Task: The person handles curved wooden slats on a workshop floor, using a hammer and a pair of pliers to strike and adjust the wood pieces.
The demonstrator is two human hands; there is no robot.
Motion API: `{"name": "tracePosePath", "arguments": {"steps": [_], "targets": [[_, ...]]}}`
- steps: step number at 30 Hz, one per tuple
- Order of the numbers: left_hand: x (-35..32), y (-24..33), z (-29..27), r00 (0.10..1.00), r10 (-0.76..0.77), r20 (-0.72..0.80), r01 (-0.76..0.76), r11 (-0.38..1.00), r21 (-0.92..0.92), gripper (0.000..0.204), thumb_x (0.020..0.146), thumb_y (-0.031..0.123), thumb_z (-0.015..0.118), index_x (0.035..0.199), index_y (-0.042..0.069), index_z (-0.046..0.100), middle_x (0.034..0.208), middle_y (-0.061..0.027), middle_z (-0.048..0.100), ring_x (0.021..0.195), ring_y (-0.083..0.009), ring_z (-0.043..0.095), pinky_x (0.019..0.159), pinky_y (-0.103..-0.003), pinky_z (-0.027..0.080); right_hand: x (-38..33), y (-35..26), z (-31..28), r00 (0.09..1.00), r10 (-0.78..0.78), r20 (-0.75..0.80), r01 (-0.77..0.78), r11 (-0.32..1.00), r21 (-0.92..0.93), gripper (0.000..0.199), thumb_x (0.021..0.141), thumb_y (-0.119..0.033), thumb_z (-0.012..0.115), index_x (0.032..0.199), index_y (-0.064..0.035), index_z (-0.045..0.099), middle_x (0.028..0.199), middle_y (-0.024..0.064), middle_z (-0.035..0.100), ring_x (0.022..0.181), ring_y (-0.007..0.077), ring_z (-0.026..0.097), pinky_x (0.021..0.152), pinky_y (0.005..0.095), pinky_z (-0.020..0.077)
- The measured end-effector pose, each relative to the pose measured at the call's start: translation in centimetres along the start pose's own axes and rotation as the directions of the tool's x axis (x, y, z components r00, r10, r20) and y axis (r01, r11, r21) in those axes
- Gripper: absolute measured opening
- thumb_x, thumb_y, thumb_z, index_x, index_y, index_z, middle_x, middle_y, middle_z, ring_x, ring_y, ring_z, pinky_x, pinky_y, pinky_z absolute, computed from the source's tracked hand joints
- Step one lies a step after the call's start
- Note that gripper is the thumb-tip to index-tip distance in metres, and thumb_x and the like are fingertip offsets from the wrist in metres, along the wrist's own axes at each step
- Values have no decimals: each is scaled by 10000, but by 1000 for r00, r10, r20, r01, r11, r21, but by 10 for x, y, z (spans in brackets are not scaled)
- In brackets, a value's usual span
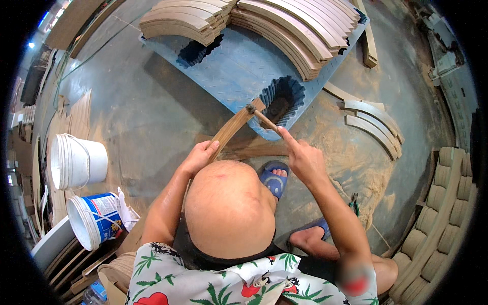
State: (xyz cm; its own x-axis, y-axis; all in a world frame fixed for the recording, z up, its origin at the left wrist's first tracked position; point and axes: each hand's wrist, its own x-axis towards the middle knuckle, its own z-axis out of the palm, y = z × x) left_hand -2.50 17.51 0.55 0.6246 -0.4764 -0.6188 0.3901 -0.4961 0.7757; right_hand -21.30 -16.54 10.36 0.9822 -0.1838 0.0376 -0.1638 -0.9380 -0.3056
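Observation:
My left hand (pixel 199 156) is closed round the near end of a curved strip of brown wood (pixel 232 131), held slanting up over my bare knee. My right hand (pixel 305 156) grips a slim tool with a pale wooden handle (pixel 266 121) and a small dark head. That head touches the strip near its far end; whether it is a brush cannot be made out. Just beyond the strip's tip, a black ribbed hollow piece (pixel 282 101) sits at the near corner of a blue metal platform (pixel 223 76).
Stacks of curved wooden pieces (pixel 292 30) load the platform's far side. Several loose curved strips (pixel 373 127) lie on the floor at right, with sawdust around. A white bucket (pixel 81 161) and a blue-and-white bucket (pixel 96 218) stand at left. Bundled wood (pixel 432 218) lines the right.

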Motion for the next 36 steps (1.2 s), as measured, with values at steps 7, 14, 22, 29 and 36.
{"name": "tracePosePath", "arguments": {"steps": [7, 14, 22, 29, 36], "targets": [[-1, 1, 5, 999, -10, 38, 14, 994, -107, 474, 1206, 464, 604, 1252, 15, 749, 1024, -6, 697, 929, -133, 596, 849, -375, 529, -3, 2, 3, 1000, -3, -12, 4, 999, 44, 741, 1069, -154, 644, 1746, -393, 459, 862, 198, 731, 710, 430, 744, 614, 557, 594], [0, -3, -1, 999, 29, 19, -29, 999, -32, 483, 1202, 477, 615, 1243, 15, 751, 1017, -2, 700, 911, -125, 595, 830, -369, 534, 1, 8, -1, 992, 28, -121, 0, 975, 222, 704, 1094, -182, 630, 1740, -405, 461, 894, 205, 757, 754, 450, 754, 642, 572, 594], [-9, 10, 9, 998, 37, 55, -28, 990, -140, 466, 1185, 487, 649, 1216, 31, 737, 983, 20, 696, 881, -103, 605, 790, -346, 542, -1, 20, 1, 999, 29, 18, -31, 995, 90, 693, 1102, -198, 638, 1733, -425, 463, 929, 208, 770, 778, 455, 759, 662, 583, 595], [-43, 30, 29, 995, 84, -62, -97, 965, -245, 477, 1161, 499, 684, 1234, 30, 727, 998, 1, 729, 862, -104, 650, 760, -337, 574, -1, -2, -33, 980, 53, -193, 2, 962, 273, 690, 1059, -104, 635, 1689, -373, 555, 941, 200, 770, 806, 451, 744, 704, 551, 597], [-42, 32, 32, 989, 134, -68, -146, 968, -206, 477, 1145, 511, 701, 1213, 38, 700, 993, -6, 738, 856, -115, 684, 740, -325, 595, 0, 12, 8, 998, 5, -63, 5, 988, 155, 667, 1116, -218, 622, 1742, -371, 448, 898, 231, 766, 748, 483, 739, 652, 607, 582]]}}
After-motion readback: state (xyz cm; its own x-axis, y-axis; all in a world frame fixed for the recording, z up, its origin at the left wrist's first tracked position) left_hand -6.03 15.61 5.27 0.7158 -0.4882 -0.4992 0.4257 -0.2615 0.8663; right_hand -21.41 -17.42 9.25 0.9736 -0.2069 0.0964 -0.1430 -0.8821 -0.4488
